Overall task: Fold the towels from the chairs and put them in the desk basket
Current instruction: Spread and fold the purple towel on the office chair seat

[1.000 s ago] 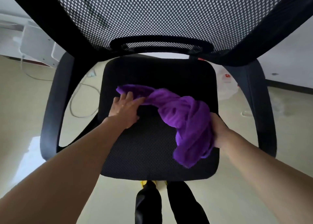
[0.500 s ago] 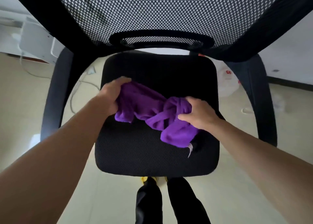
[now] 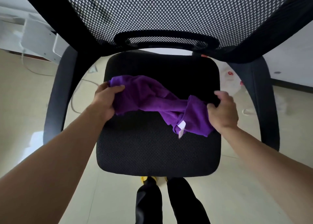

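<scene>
A soft, fuzzy purple towel [image 3: 152, 101] hangs over the seat of a black office chair [image 3: 152, 149]. It is not flat. It is scrunched into a long, lumpy rope with many folds, and it runs from the left side of the seat to the right side. A small white cloth tag [image 3: 181, 127] sticks out of its near right part.

The left hand [image 3: 105, 101] grasps the left end of the towel, with its thumb on top and its fingers curled under the cloth. The right hand [image 3: 223, 111] grasps the bunched right end, with its thumb pressed into the cloth and its fingers bent over it.

The seat is a square cushion with round corners. Its cover is a rough net cloth with tiny bumps. The far backrest [image 3: 152, 11] is black net full of little holes that light shines through. A smooth, curved black armrest stands on each side.

Under the chair is a pale, shiny floor [image 3: 33, 105]. A thin white cable [image 3: 74, 94] loops on it at the left. A crinkly white plastic bag with red marks [image 3: 232, 81] lies at the far right. At the near edge are two legs in black trousers [image 3: 149, 200] and a bit of yellow shoe [image 3: 145, 178].
</scene>
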Demonstrator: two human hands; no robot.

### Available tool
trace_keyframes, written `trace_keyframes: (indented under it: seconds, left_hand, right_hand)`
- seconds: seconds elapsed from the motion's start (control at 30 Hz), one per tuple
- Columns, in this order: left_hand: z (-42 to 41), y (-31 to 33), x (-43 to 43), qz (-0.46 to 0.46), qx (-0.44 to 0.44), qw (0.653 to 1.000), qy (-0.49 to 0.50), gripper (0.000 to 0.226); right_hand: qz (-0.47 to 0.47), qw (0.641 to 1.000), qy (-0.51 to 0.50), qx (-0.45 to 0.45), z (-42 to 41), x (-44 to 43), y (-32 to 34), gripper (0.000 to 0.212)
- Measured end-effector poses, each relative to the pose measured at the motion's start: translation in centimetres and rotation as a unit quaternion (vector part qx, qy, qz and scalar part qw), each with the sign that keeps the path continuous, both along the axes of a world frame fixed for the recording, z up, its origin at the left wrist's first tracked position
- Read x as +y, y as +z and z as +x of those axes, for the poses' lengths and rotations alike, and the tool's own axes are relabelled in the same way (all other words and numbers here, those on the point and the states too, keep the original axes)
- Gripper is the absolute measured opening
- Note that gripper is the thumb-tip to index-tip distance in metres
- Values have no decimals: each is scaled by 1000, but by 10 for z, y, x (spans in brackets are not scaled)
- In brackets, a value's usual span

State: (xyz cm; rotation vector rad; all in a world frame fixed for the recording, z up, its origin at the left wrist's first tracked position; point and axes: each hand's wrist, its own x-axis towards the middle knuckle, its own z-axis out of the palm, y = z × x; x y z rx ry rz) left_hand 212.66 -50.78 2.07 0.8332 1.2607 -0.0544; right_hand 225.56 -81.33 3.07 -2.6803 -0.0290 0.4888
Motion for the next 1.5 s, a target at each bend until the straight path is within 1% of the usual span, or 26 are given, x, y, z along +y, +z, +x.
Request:
trace_keyframes:
  seconds: [0.07, 0.13, 0.17, 0.23, 0.27, 0.3, 0.33, 0.4, 0.43, 0.5, 0.57, 0.6, 0.63, 0.67, 0.73, 0.77, 0.83, 0.9, 0.93, 1.0, 1.03, 1.13, 1.27, 1.37, 1.47, 1.5]
  left_hand:
    - [-2, -4, 1, 10, -19, 999, 27, 73]
    - [4, -2, 4, 2, -33, 998, 55, 70]
    - [10, 7, 5, -11, -46, 997, 66, 60]
    - [25, 24, 5, -38, -95, 992, 75, 22]
    - [32, 32, 4, -55, -118, 988, 82, 15]
    - [38, 42, 3, -69, -138, 984, 89, 23]
    - [43, 50, 2, -79, -155, 980, 101, 28]
    - [46, 56, 2, -69, -153, 980, 110, 27]
    - [45, 53, 1, -48, -128, 985, 101, 24]
    - [34, 39, -10, 23, -25, 997, 69, 26]
    - [18, 22, -27, 76, 81, 994, 22, 23]
    - [9, 15, -36, 81, 122, 989, -9, 24]
    - [1, 8, -45, 75, 150, 985, -45, 27]
    - [-6, -2, -50, 68, 170, 980, -84, 28]
    - [-15, -19, -59, 90, 183, 970, -131, 20]
    - [-16, -27, -62, 114, 194, 963, -145, 18]
    - [-13, -33, -70, 166, 209, 945, -189, 12]
    - [-4, -33, -85, 187, 187, 933, -245, 9]
    - [0, -33, -93, 188, 176, 926, -275, 15]
    - [7, -32, -111, 180, 164, 908, -340, 24]
    - [8, -35, -119, 176, 162, 896, -375, 27]
    - [11, -40, -140, 198, 185, 840, -470, 35]
    - [21, -48, -158, 234, 207, 803, -508, 40]
    - [24, -41, -161, 248, 199, 806, -499, 36]
    - [18, -21, -136, 348, 172, 846, -365, 24]
    - [14, -14, -124, 393, 157, 850, -314, 22]
  right_hand:
    - [74, 989, 89, -91, -3, 19, 4, 38]
    - [126, 965, 214, -82, -9, 47, 7, 37]
    - [99, 953, 283, -48, -15, 59, 6, 43]
    - [-50, 918, 392, 26, -26, 72, -7, 57]
    - [-108, 909, 401, 46, -33, 72, -13, 50]
    - [-108, 917, 377, 64, -39, 71, -16, 33]
    - [-57, 941, 317, 100, -43, 68, -18, 17]
    - [104, 969, 111, 196, -49, 58, -18, 16]
    - [187, 953, -26, 237, -50, 49, -19, 15]
    - [263, 886, -249, 291, -57, 29, -25, 11]
    - [268, 831, -352, 337, -70, 5, -36, 41]
    - [237, 838, -353, 343, -75, -4, -40, 54]
    - [191, 863, -326, 336, -76, -10, -40, 55]
    - [134, 904, -264, 308, -74, -14, -38, 45]
    - [42, 974, -113, 194, -63, -16, -31, 31]
    - [51, 987, -62, 141, -57, -13, -26, 34]
    - [114, 990, -6, 79, -40, 1, -20, 53]
    - [103, 989, 49, 89, -20, 21, -26, 66]
    - [86, 989, 68, 101, -11, 31, -30, 61]
    - [62, 993, 50, 87, 7, 43, -33, 32]
    - [67, 995, 11, 70, 14, 43, -36, 26]
    - [91, 986, -126, 52, 22, 27, -33, 25]
    - [51, 979, -183, 69, 13, -11, -36, 25]
    - [58, 968, -214, 119, 1, -33, -44, 26]
    - [93, 964, -212, 131, -18, -33, -43, 35]
    - [114, 963, -204, 133, -28, -29, -41, 40]
